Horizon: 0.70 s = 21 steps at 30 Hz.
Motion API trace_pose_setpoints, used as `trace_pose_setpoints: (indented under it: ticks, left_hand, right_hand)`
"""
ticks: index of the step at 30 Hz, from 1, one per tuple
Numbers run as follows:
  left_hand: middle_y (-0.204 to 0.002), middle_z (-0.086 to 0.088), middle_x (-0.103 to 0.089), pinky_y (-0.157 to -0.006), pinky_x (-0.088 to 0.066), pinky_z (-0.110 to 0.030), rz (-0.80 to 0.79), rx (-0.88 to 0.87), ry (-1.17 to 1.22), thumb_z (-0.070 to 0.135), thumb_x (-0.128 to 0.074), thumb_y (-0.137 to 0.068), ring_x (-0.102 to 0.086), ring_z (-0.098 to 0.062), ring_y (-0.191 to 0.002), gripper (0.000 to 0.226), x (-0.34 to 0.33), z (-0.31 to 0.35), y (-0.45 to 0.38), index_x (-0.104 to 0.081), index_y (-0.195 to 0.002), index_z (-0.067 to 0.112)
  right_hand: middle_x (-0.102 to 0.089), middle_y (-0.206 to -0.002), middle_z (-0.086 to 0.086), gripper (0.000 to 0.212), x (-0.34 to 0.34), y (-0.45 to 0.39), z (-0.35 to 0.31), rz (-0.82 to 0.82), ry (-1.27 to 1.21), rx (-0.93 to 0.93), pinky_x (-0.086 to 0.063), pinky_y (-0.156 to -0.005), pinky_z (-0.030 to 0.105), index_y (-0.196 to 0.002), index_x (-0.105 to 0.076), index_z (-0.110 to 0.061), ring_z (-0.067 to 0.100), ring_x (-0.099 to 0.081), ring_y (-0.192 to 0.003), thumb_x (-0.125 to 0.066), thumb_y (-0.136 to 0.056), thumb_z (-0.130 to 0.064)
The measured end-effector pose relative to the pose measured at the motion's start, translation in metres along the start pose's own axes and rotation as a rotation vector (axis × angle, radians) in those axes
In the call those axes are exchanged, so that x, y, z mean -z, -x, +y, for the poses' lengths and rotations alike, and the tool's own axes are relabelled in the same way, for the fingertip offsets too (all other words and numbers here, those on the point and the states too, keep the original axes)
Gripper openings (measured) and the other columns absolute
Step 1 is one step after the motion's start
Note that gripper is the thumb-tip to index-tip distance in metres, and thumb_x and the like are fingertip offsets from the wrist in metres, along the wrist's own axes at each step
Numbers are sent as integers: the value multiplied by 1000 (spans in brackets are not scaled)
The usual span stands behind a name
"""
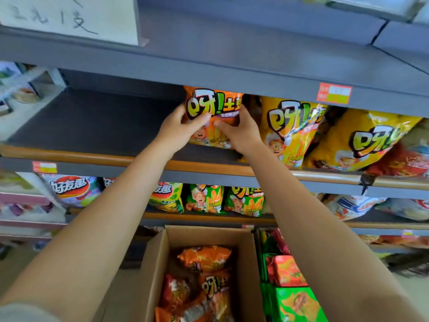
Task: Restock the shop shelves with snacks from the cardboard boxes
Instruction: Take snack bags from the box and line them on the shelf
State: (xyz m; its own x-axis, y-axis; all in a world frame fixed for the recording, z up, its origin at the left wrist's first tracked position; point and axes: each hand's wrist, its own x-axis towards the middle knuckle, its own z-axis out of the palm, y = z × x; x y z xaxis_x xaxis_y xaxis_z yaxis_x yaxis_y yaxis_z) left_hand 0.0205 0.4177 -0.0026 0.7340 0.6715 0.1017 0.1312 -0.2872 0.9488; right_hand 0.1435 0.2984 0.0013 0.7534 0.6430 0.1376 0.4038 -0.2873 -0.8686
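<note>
Grey shop shelving (232, 73) fills the wall, its middle shelf bare on the left and packed with yellow snack bags (292, 133) on the right. Below, an open cardboard box (153, 270) sits on the floor, orange bags (204, 257) heaped inside. Both arms reach up to the middle shelf, where an orange snack bag (213, 105) stands upright just beside the yellow ones. The left hand (180, 130) grips its left edge with thumb across the front; the right hand (241, 133) grips its right edge likewise. A red price tag (334, 93) clings to the shelf edge above.
</note>
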Motion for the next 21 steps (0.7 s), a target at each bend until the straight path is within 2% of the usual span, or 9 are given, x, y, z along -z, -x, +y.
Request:
trace_pose_setpoints:
  ticks: [2, 4, 8, 10, 11, 14, 16, 18, 21]
  left_hand:
    - [-125, 16, -62, -84, -45, -20, -9, 63, 20, 53, -55, -96, -59, -5, -113, 39, -2, -3, -11, -56, -133, 39]
    - [-131, 14, -60, -91, -45, -25, 18, 74, 58, 53, -50, -98, -57, -8, -118, 42, -6, -5, -20, -51, -138, 39]
    - [-139, 18, -52, -99, -42, -18, 33, 20, 154, 42, -57, -98, -49, 1, -123, 57, -12, -6, -16, -36, -150, 35]
    - [-138, 15, -51, -89, -40, -9, 53, -1, 102, 37, -58, -98, -48, 3, -120, 59, -10, -5, 3, -33, -152, 31]
    - [-134, 14, -52, -83, -39, -6, 97, -3, 83, 35, -59, -98, -50, 3, -116, 58, -9, -7, 17, -35, -150, 28]
    - [-115, 7, -64, -81, -49, -15, 229, -60, 101, 27, -59, -97, -62, -4, -100, 37, -2, -22, 71, -55, -134, 24]
    - [-97, 4, -69, -75, -52, -19, 223, -72, 132, 19, -58, -96, -67, -9, -86, 20, -1, -45, 112, -66, -115, 21]
    - [-85, 8, -69, -68, -49, -17, 222, 68, 138, 14, -58, -97, -66, -6, -76, 16, -6, -87, 154, -69, -99, 26]
    - [-93, 11, -67, -77, -45, -17, 202, 343, -93, 18, -61, -96, -67, -13, -92, 14, -19, -176, 217, -67, -99, 31]
  right_hand:
    - [-63, -119, -8, 50, -3, -8, 1, 22, 30, -49, -55, -91, 39, -137, -50, -23, 20, -63, -111, -69, -92, -35]
    - [-61, -120, -6, 49, -6, -12, 1, 81, 36, -48, -49, -85, 29, -138, -49, -20, 19, -61, -112, -65, -95, -34]
    - [-59, -132, -6, 61, -10, -2, 2, 126, -30, -57, -44, -96, 27, -146, -42, -22, 13, -54, -121, -66, -93, -40]
    - [-53, -142, 0, 73, -10, 13, 4, 181, -6, -88, -45, -107, 37, -149, -38, -22, 18, -50, -130, -65, -89, -53]
    - [-54, -140, 2, 74, -9, 24, 6, 224, -24, -93, -48, -105, 42, -146, -41, -21, 18, -53, -127, -64, -87, -58]
    - [-65, -105, -2, 33, -10, 74, 5, 311, -184, -21, -60, -77, 45, -117, -58, -18, 10, -65, -94, -61, -95, -42]
    - [-68, -80, 1, 15, -20, 120, 6, 268, -268, -33, -56, -62, 38, -97, -64, -16, 19, -66, -74, -54, -102, -27]
    - [-63, -66, 9, 26, -42, 164, 20, 140, -327, -152, -46, -51, 27, -86, -64, -8, 22, -58, -58, -48, -104, -19]
    - [-62, -65, 8, 27, -95, 214, 84, -142, -273, -490, -45, -49, 25, -89, -65, -2, 18, -56, -54, -47, -103, -16]
